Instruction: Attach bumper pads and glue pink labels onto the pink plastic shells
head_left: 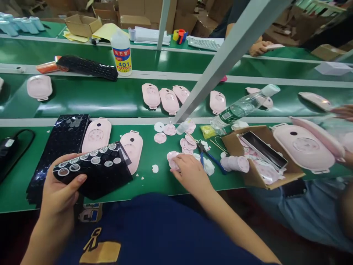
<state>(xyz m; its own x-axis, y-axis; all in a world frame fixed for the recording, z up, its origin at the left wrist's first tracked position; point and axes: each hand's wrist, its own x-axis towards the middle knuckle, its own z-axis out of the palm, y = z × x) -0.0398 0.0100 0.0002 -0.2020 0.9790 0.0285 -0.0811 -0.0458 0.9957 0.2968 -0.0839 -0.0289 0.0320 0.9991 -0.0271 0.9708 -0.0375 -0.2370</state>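
My left hand [62, 184] is closed around a black sheet [106, 178] with rows of round transparent stickers along its upper part, holding it tilted above the bench. My right hand [191, 171] has its fingers together on a pale pink printed disc [172, 156] at the bench's middle. Behind the raised sheet lie two pink oval plastic covers, one on the left [97, 134] and one partly hidden [134, 147]. A stack of similar black sheets [59, 147] rests to the left. More pink discs [188, 143] lie loose just beyond my right hand.
Blue-handled pliers [211, 156], a cardboard box [259, 180] and a tilted water bottle [239, 106] are to the right. A slanted metal post [217, 59] crosses the view. Pink covers sit along the green conveyor [110, 99]. A white glue bottle [121, 55] stands beyond. Co-workers' hands show right [344, 112] and across [259, 48].
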